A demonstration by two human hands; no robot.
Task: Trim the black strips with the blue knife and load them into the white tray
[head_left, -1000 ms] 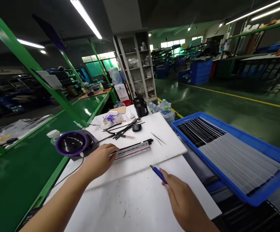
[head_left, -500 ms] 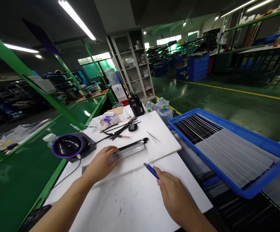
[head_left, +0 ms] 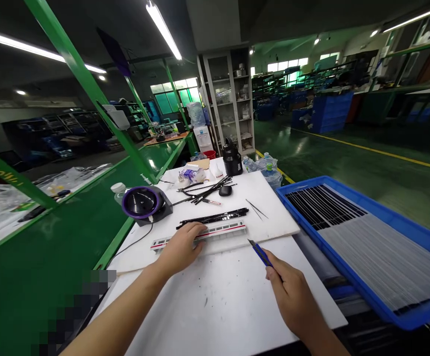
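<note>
My left hand [head_left: 185,246] is closed over a long, thin model train car body [head_left: 225,228], white with a red stripe and a row of windows. Its ends stick out on both sides of my fingers, and its middle is hidden under them. In my right hand [head_left: 291,287] is a blue utility knife [head_left: 262,255], its blade pointing up and left toward the foam board's near edge. Just behind the car body lie black strips [head_left: 215,217] in a row. Tweezers [head_left: 257,209] rest to the right of them.
A white foam board [head_left: 274,217] covers the table's far part. On it are a computer mouse [head_left: 225,191], loose black strips [head_left: 209,192], a black bottle [head_left: 232,160] and a purple-rimmed fan [head_left: 141,202]. A blue tray [head_left: 389,198] of black and pale strips stands right.
The car body has been turned, so its red-striped window side shows instead of its grey, translucent-looking one. The view has swung left. My right hand keeps hold of the knife.
</note>
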